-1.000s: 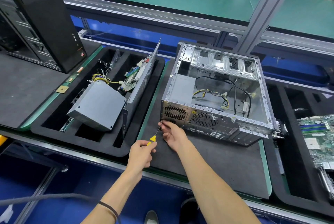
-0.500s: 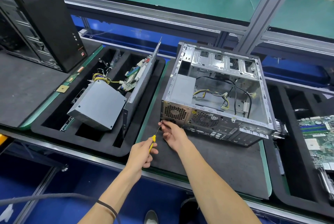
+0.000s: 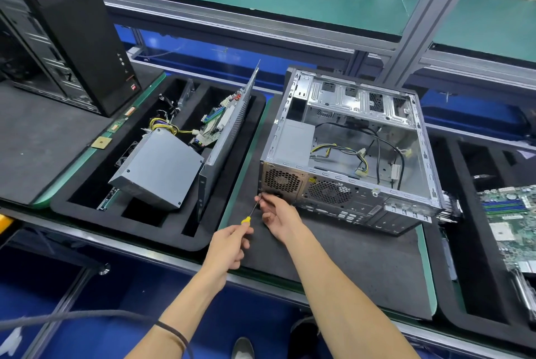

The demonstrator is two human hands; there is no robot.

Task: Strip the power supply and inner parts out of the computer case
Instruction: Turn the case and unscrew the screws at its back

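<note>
An open silver computer case (image 3: pixel 406 155) lies on its side on a dark mat, rear panel facing me. Its power supply (image 3: pixel 294 144) sits in the near left corner, with yellow and black cables (image 3: pixel 345 153) trailing across the case floor. My left hand (image 3: pixel 229 245) grips the yellow handle of a screwdriver (image 3: pixel 251 212). The tip points at the lower left corner of the rear panel. My right hand (image 3: pixel 278 213) pinches the shaft near that tip, fingers against the panel.
A black foam tray (image 3: pixel 87 202) on the left holds a removed power supply (image 3: pixel 158 168), a leaning side panel (image 3: pixel 232 124) and a circuit board. A black tower (image 3: pixel 69 31) stands at far left. A motherboard (image 3: pixel 510 213) lies in the right tray.
My left hand has shifted slightly on the screwdriver handle, as if turning it. The right hand stays at the tip by the case corner.
</note>
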